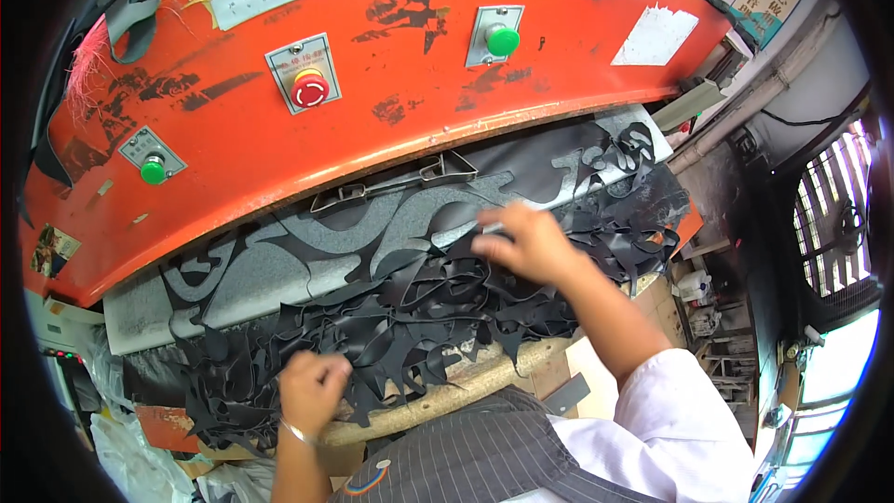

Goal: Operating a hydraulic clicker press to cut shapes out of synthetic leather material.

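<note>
My right hand (529,240) is over the black sheet material (540,172), its thumb and forefinger apart, holding nothing that I can see. The sheet looks like leather and has curved shapes cut out of it, with the pale cutting board (326,281) showing through. Just beyond that hand, a thin metal cutting die (396,184) with small looped frames lies on the sheet. Nearer me, my left hand (315,391) is curled closed by the front edge of a heap of black offcuts (410,317). Anything inside its fingers is hidden, and it is slightly blurred.
An orange press beam (400,65) spans the far side above the board, carrying a red stop button (310,89) and two green buttons (502,40). A worn ledge (447,398) runs along the front. Clear plastic bags (140,466) lie at lower left; a fan (843,224) stands right.
</note>
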Demonstrator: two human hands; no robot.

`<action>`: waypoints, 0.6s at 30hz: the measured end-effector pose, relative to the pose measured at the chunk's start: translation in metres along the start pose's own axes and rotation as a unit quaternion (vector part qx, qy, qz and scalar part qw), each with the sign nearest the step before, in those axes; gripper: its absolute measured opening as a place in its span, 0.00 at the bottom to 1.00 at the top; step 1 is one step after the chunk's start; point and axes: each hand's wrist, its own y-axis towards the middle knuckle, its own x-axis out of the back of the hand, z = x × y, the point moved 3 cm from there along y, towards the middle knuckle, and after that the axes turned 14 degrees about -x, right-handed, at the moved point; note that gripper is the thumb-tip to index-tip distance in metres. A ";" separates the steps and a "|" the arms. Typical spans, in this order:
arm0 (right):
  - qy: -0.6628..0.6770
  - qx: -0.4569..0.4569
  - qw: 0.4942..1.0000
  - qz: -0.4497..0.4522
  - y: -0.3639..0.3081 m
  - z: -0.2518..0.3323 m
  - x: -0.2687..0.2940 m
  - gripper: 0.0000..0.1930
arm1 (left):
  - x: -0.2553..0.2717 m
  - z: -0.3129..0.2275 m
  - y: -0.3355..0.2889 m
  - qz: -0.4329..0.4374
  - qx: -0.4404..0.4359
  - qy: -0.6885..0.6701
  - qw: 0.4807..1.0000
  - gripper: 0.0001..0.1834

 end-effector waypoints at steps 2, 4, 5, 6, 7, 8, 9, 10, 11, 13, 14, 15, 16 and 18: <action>-0.053 -0.031 0.997 -0.043 0.041 -0.048 -0.001 0.30 | -0.003 0.026 0.056 -0.069 -0.039 0.032 0.996 0.06; -0.077 -0.009 0.996 -0.037 0.076 -0.079 -0.013 0.35 | -0.016 0.057 0.107 -0.075 -0.022 0.048 0.996 0.13; -0.084 0.017 0.996 -0.035 0.088 -0.090 -0.017 0.37 | -0.028 0.072 0.132 -0.091 -0.037 0.064 0.993 0.13; -0.062 0.013 0.998 -0.016 0.098 -0.085 -0.022 0.35 | -0.028 0.083 0.144 -0.110 -0.045 0.091 0.989 0.14; -0.054 0.021 0.998 -0.009 0.106 -0.087 -0.025 0.35 | -0.031 0.095 0.154 -0.111 -0.036 0.099 0.988 0.14; -0.063 0.036 0.997 0.018 0.113 -0.090 -0.030 0.34 | -0.034 0.105 0.160 -0.095 -0.036 0.125 0.987 0.13; -0.077 0.041 0.995 0.042 0.116 -0.094 -0.030 0.33 | -0.042 0.109 0.170 -0.073 -0.043 0.141 0.986 0.13; -0.062 0.034 0.996 0.050 0.117 -0.097 -0.030 0.30 | -0.046 0.113 0.173 -0.087 -0.046 0.136 0.986 0.11; -0.060 0.033 0.996 0.055 0.121 -0.099 -0.032 0.30 | -0.046 0.116 0.174 -0.084 -0.042 0.136 0.986 0.11; -0.062 0.056 0.995 0.049 0.120 -0.107 -0.030 0.30 | -0.049 0.114 0.177 -0.105 -0.043 0.105 0.988 0.09; -0.061 0.053 0.995 0.054 0.123 -0.110 -0.031 0.30 | -0.047 0.111 0.180 -0.108 -0.054 0.109 0.987 0.09; -0.055 0.077 0.995 0.045 0.126 -0.109 -0.031 0.29 | -0.047 0.110 0.182 -0.103 -0.050 0.108 0.988 0.09; -0.049 0.101 0.993 0.035 0.127 -0.108 -0.031 0.28 | -0.047 0.109 0.183 -0.104 -0.042 0.103 0.988 0.09; -0.052 0.106 0.993 0.029 0.128 -0.110 -0.033 0.28 | -0.049 0.112 0.185 -0.099 -0.030 0.102 0.989 0.09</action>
